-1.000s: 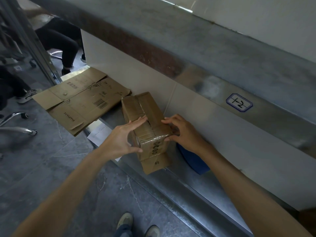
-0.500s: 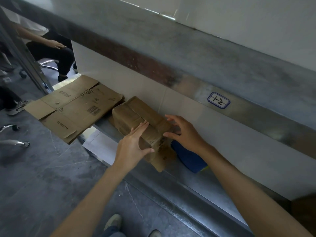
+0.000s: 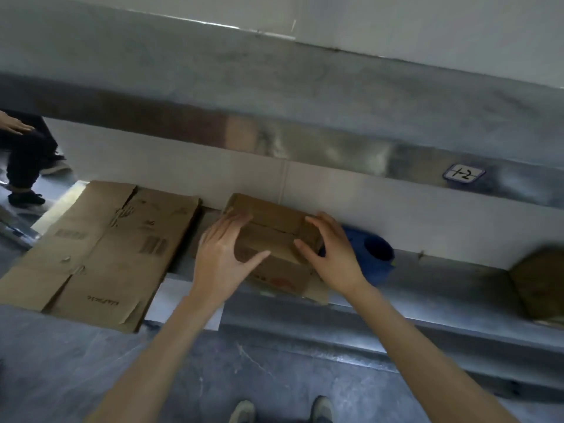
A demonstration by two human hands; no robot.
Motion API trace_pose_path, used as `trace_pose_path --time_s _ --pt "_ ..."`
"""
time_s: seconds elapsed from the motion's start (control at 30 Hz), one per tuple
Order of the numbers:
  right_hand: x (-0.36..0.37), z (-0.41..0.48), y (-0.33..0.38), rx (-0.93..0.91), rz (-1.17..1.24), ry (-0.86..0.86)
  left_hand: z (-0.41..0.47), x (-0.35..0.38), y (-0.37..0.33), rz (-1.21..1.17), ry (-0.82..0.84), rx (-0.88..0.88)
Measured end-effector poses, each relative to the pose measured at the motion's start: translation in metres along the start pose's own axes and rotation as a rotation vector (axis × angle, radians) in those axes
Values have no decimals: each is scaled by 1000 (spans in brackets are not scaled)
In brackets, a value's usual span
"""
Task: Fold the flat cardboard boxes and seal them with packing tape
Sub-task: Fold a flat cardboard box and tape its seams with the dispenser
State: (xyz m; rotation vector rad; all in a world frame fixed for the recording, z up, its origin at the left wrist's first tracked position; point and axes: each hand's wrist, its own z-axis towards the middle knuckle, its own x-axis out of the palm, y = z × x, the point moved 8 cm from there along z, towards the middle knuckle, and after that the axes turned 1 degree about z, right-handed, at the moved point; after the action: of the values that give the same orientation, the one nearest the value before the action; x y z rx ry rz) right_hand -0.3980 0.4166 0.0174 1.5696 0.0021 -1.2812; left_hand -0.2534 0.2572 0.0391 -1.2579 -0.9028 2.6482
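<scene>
1. Pressing the left hand [image 3: 225,257] on the left end of the small box [image 3: 271,230], fingers straight and spread, gripping nothing.
2. Cupping the right hand [image 3: 332,254] over the right end, fingers bent round that corner.
3. Steadying the small box on the metal counter [image 3: 427,288], close against the white wall, between the flat cardboard [image 3: 100,248] and a blue object [image 3: 375,254], perhaps the tape roll, though unclear.
4. Judging by shape: already folded up, top flaps closed; too blurred to tell about tape along the seam.
5. Not yet folded: the flat cardboard just to the left, overhanging the counter's front edge.
6. Possibly more cardboard [image 3: 540,285] at far right, partly out of view.
7. Probably left to do: checking the seal, then folding and taping the rest.
</scene>
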Motion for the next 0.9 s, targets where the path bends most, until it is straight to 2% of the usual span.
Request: trace_pose_path --time_s 0.07,0.17,0.27,0.47,0.63,0.9 --pt "5 -4 1 86 1 -90 20 -1 23 25 144 -72" --pt "14 -5 5 207 71 -151 37 11 43 -116 425 -229" --pt "21 -5 10 289 147 -209 39 27 46 -258 549 -267" --pt "26 -1 12 253 62 -233 26 22 51 -200 411 -274" --pt "25 1 7 275 97 -234 30 26 50 -198 438 -212" --pt "31 6 -1 331 224 -197 31 32 55 -237 411 -251"
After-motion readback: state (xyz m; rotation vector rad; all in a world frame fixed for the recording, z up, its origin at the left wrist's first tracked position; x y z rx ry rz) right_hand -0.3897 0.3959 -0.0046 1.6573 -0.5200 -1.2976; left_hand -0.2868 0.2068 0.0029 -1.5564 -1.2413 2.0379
